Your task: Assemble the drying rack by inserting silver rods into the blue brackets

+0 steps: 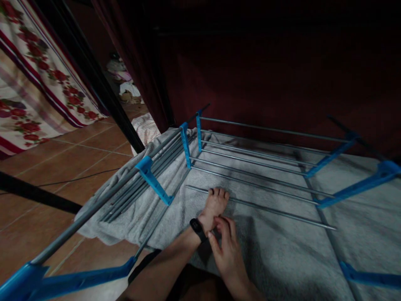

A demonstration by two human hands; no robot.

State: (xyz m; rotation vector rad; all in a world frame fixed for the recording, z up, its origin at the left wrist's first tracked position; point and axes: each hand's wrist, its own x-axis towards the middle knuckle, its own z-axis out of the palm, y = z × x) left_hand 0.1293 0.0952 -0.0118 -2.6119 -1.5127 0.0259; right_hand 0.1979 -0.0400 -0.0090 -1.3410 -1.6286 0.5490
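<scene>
My left hand (216, 202), with a ring and a black wristband (197, 228), is closed over a thin grey metal rod (275, 211) above the grey blanket. Its palm side is hidden. My right hand (228, 251) is just beside my left wrist, thumb and fingers bent and apart, the fingertips at the wrist's edge; I see nothing held in it. Around both hands stands a rack frame of grey tubes (103, 200) and blue plastic brackets (155, 182). Several rods (250, 156) span between the brackets at the back and right.
A bundle of loose rods (140, 184) lies on the blanket (275, 255) at the left. Dark posts (103, 83) rise at left, with tiled floor (72, 167), a cable and a flowered curtain (46, 79) beyond. A dark red panel (266, 83) closes off the back.
</scene>
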